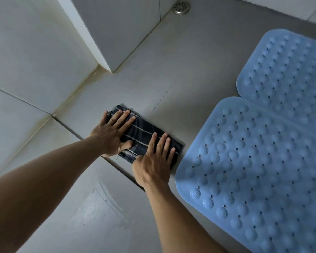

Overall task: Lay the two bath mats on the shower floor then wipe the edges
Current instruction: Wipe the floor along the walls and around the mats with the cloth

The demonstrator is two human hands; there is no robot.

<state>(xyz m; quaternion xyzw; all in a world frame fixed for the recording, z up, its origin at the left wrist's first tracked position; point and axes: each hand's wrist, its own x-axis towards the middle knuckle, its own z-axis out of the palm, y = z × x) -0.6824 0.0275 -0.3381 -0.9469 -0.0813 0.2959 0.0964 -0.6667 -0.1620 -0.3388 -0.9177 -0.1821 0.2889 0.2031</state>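
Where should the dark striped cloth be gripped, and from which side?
Pinch the far long edge of the cloth, from the open-floor side. Folded flat, it offers only edges; the left hand and right hand cover its ends, and the nearer mat crowds one corner.

Two blue mats (259, 179) (288, 73), one striped cloth (144, 136), two hands (110, 136) (153, 161), probably one drain (181, 7).

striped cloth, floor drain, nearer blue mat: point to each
striped cloth (142, 132): head view, its uncovered middle
floor drain (181, 7): head view, centre of metal grate
nearer blue mat (263, 170): head view, middle of studded top
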